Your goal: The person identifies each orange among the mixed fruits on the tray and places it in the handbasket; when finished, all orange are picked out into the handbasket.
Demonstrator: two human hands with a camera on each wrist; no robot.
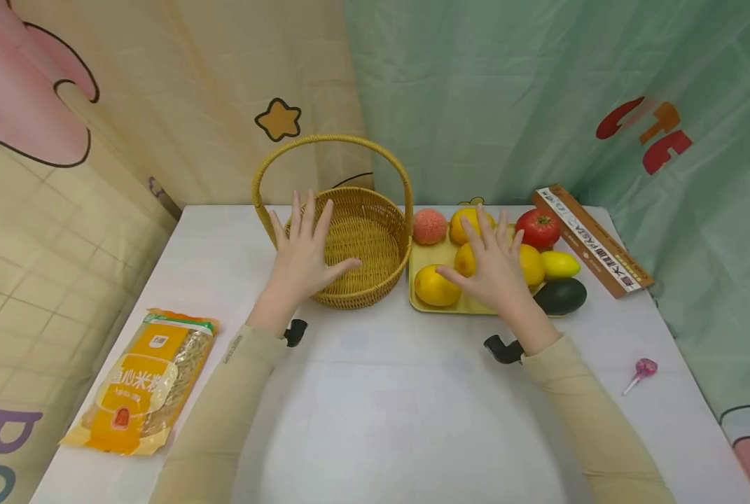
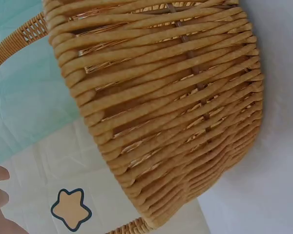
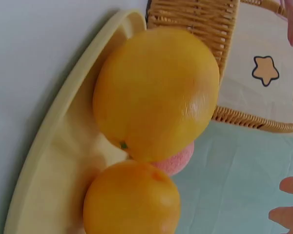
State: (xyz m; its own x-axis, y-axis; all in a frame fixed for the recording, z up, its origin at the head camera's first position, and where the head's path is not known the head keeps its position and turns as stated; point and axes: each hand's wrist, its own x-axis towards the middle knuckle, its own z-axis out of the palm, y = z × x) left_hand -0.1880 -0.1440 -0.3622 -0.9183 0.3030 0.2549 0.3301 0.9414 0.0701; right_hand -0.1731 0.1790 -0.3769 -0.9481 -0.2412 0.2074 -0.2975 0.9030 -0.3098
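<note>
My left hand [image 1: 302,259], fingers spread, hovers over the left front of a wicker basket [image 1: 368,248] with a tall handle; nothing is in its grasp. The basket's woven side [image 2: 171,97] fills the left wrist view. Above a yellow tray [image 1: 421,262] my right hand [image 1: 494,269] is likewise spread and holds nothing. On the tray lie several orange-yellow fruits, one nearest the front left [image 1: 438,285], plus a pink round fruit [image 1: 429,227], a red tomato [image 1: 538,228], a yellow lemon [image 1: 560,265] and a dark green oval fruit [image 1: 560,297]. The right hand partly hides some fruits.
A bag of grain-like food [image 1: 141,381] lies at the table's left. To the right are a long brown pasta box [image 1: 592,241], leaning over the tray's far corner side, and a lollipop [image 1: 646,367]. Curtains [image 1: 450,91] hang behind the white table [image 1: 381,420].
</note>
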